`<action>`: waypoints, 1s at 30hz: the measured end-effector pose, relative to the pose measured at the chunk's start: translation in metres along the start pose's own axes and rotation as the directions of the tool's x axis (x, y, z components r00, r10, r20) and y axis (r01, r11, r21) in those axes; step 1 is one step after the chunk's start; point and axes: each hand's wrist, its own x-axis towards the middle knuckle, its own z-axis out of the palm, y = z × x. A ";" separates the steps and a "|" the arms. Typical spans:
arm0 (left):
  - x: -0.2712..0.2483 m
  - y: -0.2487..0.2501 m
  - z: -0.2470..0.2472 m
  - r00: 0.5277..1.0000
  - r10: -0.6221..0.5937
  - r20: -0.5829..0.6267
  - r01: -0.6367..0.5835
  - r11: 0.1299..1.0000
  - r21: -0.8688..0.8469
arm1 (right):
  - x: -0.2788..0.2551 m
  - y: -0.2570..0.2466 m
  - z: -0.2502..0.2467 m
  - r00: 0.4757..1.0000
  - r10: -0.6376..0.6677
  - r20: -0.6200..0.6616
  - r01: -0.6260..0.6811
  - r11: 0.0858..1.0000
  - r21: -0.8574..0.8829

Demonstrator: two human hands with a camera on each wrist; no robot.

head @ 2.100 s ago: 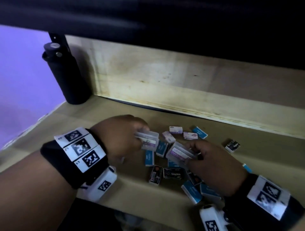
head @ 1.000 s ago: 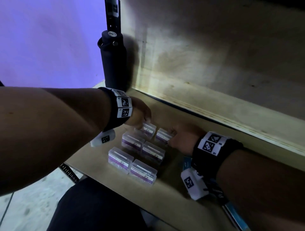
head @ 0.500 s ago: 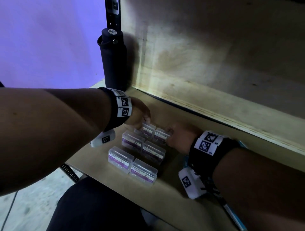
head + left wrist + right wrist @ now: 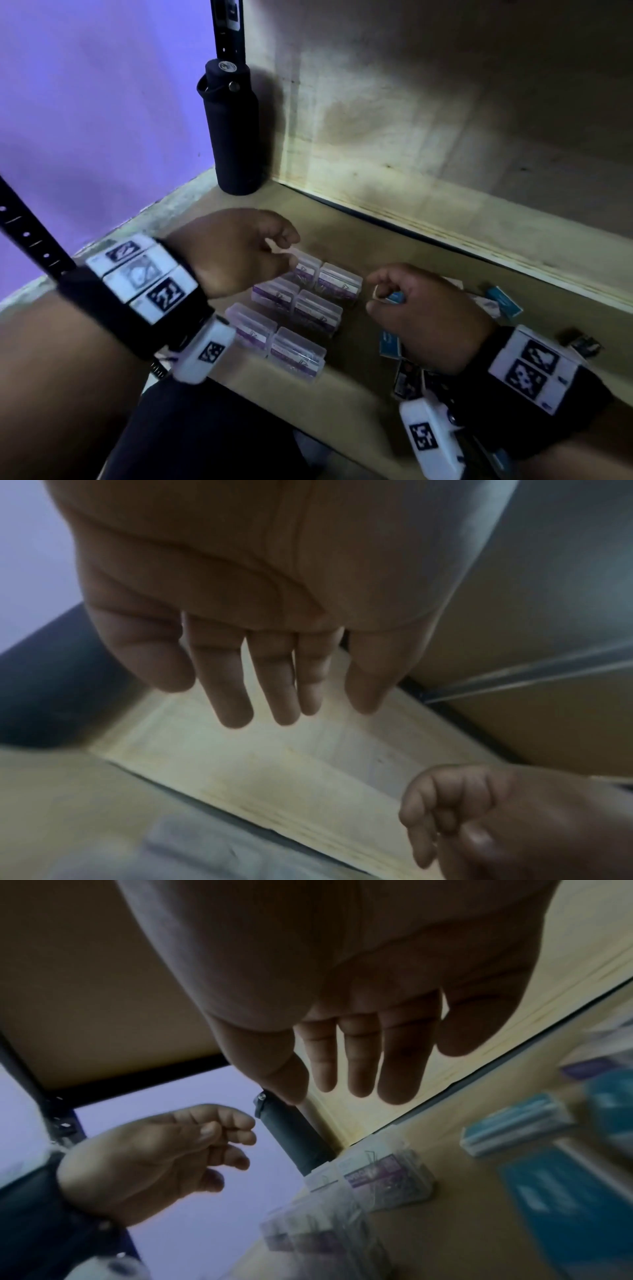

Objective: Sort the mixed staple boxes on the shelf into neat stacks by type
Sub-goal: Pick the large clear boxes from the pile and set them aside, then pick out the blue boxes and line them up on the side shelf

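Clear purple-labelled staple boxes [image 4: 291, 311] gridded on the shelf [image 4: 346, 407] between two empty hands.

Six boxes in two columns near the shelf's front-left, far pair just below the left hand [image 4: 236, 251], fingers loosely curled above them, holding nothing. Right hand [image 4: 421, 315] just right of the grid, fingers relaxed and bare, hovering over loose blue staple boxes [image 4: 505, 301]; a small dark box [image 4: 407, 378] under its wrist, another [image 4: 582, 342] farther right. Black bottle [image 4: 233, 130] upright in the back-left corner, well apart from the grid. Bare shelf board behind the boxes up to the plywood back panel [image 4: 445, 120]; front edge close under the nearest pair.
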 end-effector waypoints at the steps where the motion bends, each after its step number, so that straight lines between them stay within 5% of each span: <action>1: -0.008 0.003 0.005 1.000 -0.005 -0.011 0.004 1.000 -0.027 | -0.008 0.003 -0.001 1.000 -0.005 -0.005 0.005 1.000 0.015; 13: -0.036 0.053 0.071 0.993 0.052 0.106 -0.032 0.983 -0.180 | -0.073 0.058 -0.019 0.999 0.037 -0.020 -0.036 0.999 0.039; 19: -0.031 0.078 0.094 0.972 0.153 0.176 -0.141 0.987 -0.078 | -0.093 0.090 -0.025 0.992 0.121 -0.019 -0.119 0.988 0.098; 30: -0.018 0.103 0.147 0.943 0.137 0.302 -0.151 0.988 0.023 | -0.127 0.118 -0.031 0.943 0.321 0.087 -0.320 0.947 -0.020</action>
